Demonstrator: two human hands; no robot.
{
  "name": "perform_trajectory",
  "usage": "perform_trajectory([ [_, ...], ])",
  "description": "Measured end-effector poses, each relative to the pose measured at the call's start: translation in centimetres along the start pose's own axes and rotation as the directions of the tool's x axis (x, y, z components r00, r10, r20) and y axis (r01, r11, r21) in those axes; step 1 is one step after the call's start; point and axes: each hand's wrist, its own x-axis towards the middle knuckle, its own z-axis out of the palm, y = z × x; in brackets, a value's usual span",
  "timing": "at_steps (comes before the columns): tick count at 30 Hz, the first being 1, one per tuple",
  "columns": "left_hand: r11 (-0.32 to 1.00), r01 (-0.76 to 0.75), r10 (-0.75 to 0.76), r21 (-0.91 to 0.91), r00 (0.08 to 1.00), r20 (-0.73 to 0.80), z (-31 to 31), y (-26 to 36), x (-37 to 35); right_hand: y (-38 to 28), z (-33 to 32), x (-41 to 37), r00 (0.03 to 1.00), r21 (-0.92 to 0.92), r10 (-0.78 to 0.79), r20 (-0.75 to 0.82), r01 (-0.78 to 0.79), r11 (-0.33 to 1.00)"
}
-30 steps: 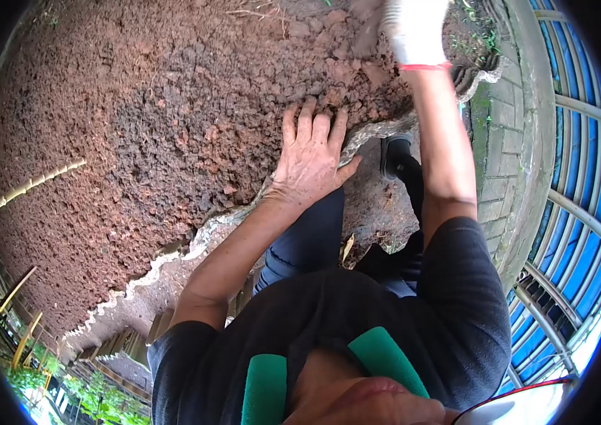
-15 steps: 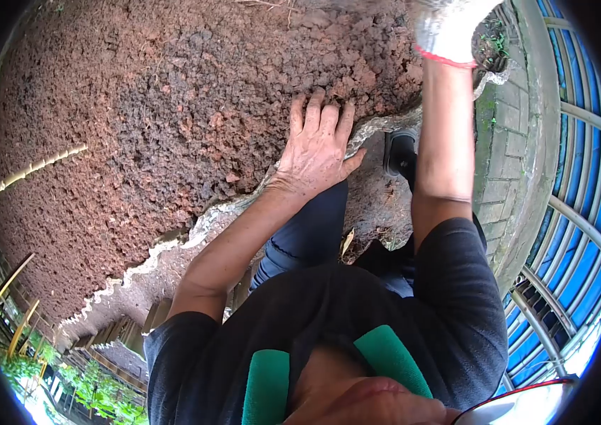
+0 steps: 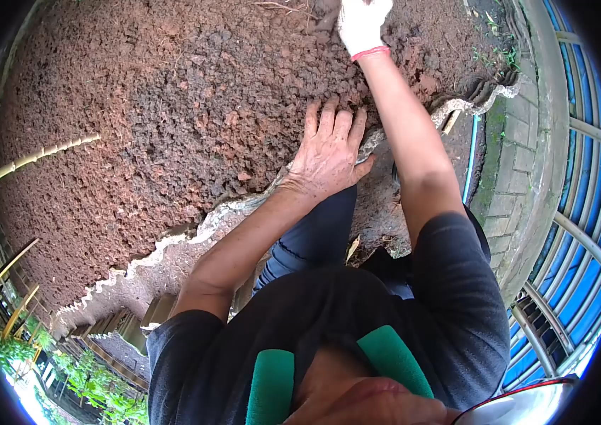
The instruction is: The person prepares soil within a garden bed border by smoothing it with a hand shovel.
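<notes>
My left hand (image 3: 329, 152) is bare and rests palm down on the bed's edge. Its fingers lie spread on the loose reddish-brown soil (image 3: 201, 120), and the thumb points out to the right over the rim. At the top of the view, my right hand (image 3: 364, 27) wears a white glove with a red cuff and is over the soil. Its fingers look closed, but the frame edge cuts them off and what they hold cannot be made out. A blurred brownish shape (image 3: 325, 17) is just left of the glove.
A wavy, pale rim (image 3: 208, 227) borders the raised soil bed. A bamboo stick (image 3: 38, 156) reaches in from the left. On the right lie a paved strip (image 3: 516, 163) and a blue wall with metal bars (image 3: 584, 234). Green plants (image 3: 95, 382) grow at lower left.
My gloved right hand has swung left across the soil, from near the bed's right edge toward the middle. My left hand keeps its place on the edge while the view shifts slightly.
</notes>
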Motion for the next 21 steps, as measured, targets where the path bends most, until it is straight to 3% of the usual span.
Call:
perform_trajectory([
  [1, 1.0, -0.001, 0.001, 0.001, 1.0, -0.001, -0.1, 0.0, 0.0, -1.3, -0.2, 0.3, 0.994, -0.208, 0.11, 0.013, -0.105, 0.973],
  [3, 1.0, -0.004, 0.004, 0.022, 1.0, -0.011, -0.2, 0.0, -0.2, -4.6, 1.1, 1.9, 0.988, -0.071, 0.126, 0.087, -0.12, 0.99],
  [4, 1.0, -0.009, 0.01, 0.027, 1.0, -0.017, -0.1, -0.1, -0.1, -10.0, 2.7, 1.7, 0.967, -0.001, 0.203, 0.153, -0.205, 0.979],
  [5, 1.0, -0.007, 0.008, 0.028, 1.0, -0.013, -0.1, -0.1, 0.0, -12.8, 3.2, 2.2, 0.963, 0.099, 0.163, 0.216, -0.187, 0.977],
  [6, 1.0, -0.007, 0.007, 0.025, 1.0, -0.006, -0.1, -0.1, 0.0, -15.7, 4.0, 2.2, 0.978, 0.105, -0.002, 0.207, -0.02, 0.994],
  [8, 0.999, -0.015, 0.016, 0.039, 1.0, -0.003, 0.3, 0.0, 0.0, -18.0, 2.6, 2.6, 0.97, 0.389, 0.226, 0.084, -0.241, 0.889],
  [9, 0.999, -0.016, 0.016, 0.039, 1.0, -0.004, 0.3, 0.0, 0.0, -17.5, 1.8, 2.6, 0.996, 0.034, -0.049, 0.075, 0.046, 0.998],
  [11, 0.998, -0.014, 0.014, 0.054, 1.0, -0.009, 0.0, 0.1, 0.1, -14.5, -1.2, 1.4, 0.978, -0.379, 0.205, -0.05, -0.208, 0.902],
  [12, 0.998, -0.022, 0.023, 0.066, 1.0, -0.015, -0.1, 0.1, 0.1, -7.5, -5.7, 1.5, 0.997, -0.331, 0.043, 0.061, -0.02, 0.943],
  [13, 0.998, -0.026, 0.027, 0.054, 0.999, -0.019, -0.2, 0.3, 0.1, -10.6, -4.8, 0.8, 0.974, -0.351, 0.227, -0.019, -0.219, 0.91],
  [15, 0.999, -0.011, 0.012, 0.042, 1.0, -0.026, 0.2, 0.1, -0.1, -16.4, -2.2, -0.1, 0.953, -0.308, 0.298, 0.051, -0.268, 0.913],
  [17, 1.0, -0.006, 0.007, 0.028, 0.999, -0.046, 0.6, 0.0, -0.3, -20.1, -0.7, -0.5, 0.995, -0.194, 0.014, 0.099, 0.006, 0.981],
  [18, 1.0, -0.006, 0.007, 0.02, 0.999, -0.047, 0.5, 0.1, -0.3, -21.5, 0.3, -1.4, 0.989, -0.018, -0.039, 0.14, 0.042, 0.999],
  [19, 1.0, -0.009, 0.01, 0.015, 0.999, -0.048, 0.3, 0.1, -0.2, -22.1, 0.4, -2.0, 0.992, -0.032, -0.012, 0.125, 0.016, 0.999],
  [20, 0.997, -0.021, 0.009, -0.075, 0.986, -0.164, -0.1, 0.0, 0.0, -22.7, 0.4, -2.7, 0.994, -0.045, 0.016, 0.11, -0.011, 0.999],
  [21, 0.977, 0.039, -0.085, -0.21, 0.973, -0.214, 0.2, -0.9, 0.6, -20.4, -0.7, -3.3, 0.996, -0.114, 0.087, 0.008, -0.086, 0.99],
])
